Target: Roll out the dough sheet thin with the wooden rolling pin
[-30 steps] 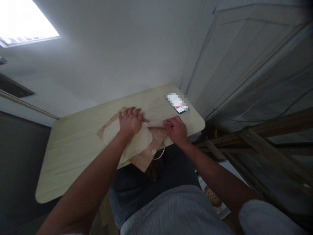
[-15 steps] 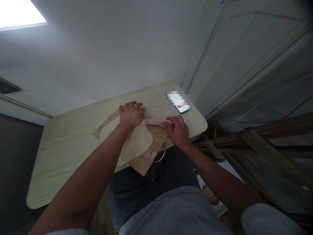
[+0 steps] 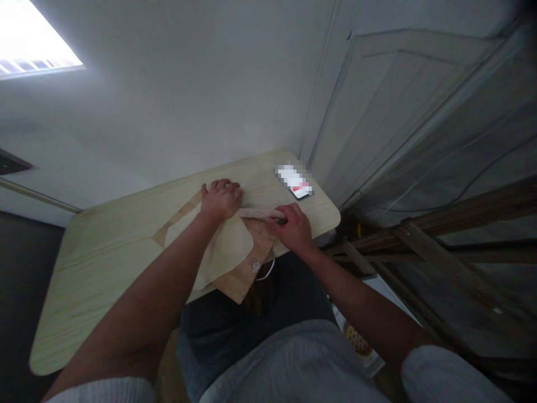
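Note:
A thin, pale sheet of rolled dough [image 3: 229, 249] lies on a wooden board [image 3: 237, 285], spreading past the board's near left side. My left hand [image 3: 220, 198] rests palm down at the dough's far edge, fingers spread and slightly bent. A flour-dusted rolling pin [image 3: 260, 213] reaches rightward from beneath that palm; its left part is hidden by the hand and dough. My right hand [image 3: 293, 226] is closed around the pin's right end, with the thumb on the near side.
The light wood-patterned table [image 3: 96, 268] stands against a white wall. A phone [image 3: 296, 182] with a lit, blurred screen lies at the right. A curved metal handle [image 3: 268, 268] shows below the board. Wooden beams [image 3: 428, 240] and a round lattice-patterned item [image 3: 356, 338] are lower right.
The whole view has shifted, so table and hands appear slightly further left. Both hands keep about the same place on the dough and rolling pin.

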`<state>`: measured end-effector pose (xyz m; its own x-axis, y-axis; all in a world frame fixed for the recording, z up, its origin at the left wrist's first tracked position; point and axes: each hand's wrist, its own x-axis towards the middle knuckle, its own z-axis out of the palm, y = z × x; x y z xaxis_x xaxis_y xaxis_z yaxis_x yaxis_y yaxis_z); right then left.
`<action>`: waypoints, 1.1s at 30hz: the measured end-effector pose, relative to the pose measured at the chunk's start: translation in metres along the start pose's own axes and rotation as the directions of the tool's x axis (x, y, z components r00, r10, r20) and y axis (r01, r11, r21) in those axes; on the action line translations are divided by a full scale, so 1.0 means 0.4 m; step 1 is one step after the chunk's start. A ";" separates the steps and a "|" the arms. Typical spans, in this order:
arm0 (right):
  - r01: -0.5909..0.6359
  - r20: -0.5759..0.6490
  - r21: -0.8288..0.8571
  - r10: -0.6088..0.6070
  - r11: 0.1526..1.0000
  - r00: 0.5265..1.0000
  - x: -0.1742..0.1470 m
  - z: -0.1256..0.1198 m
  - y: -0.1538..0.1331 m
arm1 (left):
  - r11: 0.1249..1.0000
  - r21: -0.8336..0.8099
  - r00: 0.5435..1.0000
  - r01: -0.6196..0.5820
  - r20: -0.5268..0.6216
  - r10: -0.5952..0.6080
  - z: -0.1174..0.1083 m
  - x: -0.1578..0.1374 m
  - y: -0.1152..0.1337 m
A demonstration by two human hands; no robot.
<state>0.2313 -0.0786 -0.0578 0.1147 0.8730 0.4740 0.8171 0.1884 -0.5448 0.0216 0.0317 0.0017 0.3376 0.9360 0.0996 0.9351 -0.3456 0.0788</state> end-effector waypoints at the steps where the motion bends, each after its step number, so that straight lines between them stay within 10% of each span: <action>1: 0.001 0.001 0.002 -0.001 1.000 1.000 0.001 -0.001 -0.001 | 1.000 0.007 1.000 -0.003 -0.015 0.004 0.000 -0.014 0.001; 21: 0.042 0.129 -0.096 -0.030 0.994 0.991 -0.225 -0.134 -0.101 | 0.994 -0.079 0.988 0.076 -0.127 -0.085 -0.004 -0.411 0.050; 33: -0.153 0.472 -0.041 0.154 0.987 0.868 -0.186 -0.199 -0.079 | 0.973 -0.190 0.950 0.129 -0.259 -0.176 -0.012 -0.476 0.133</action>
<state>0.2419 -0.1853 -0.0209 -0.0410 0.9992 0.0010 0.8123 0.0339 -0.5822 0.0065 -0.1652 -0.0085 0.1278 0.9324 0.3380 0.9329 -0.2288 0.2783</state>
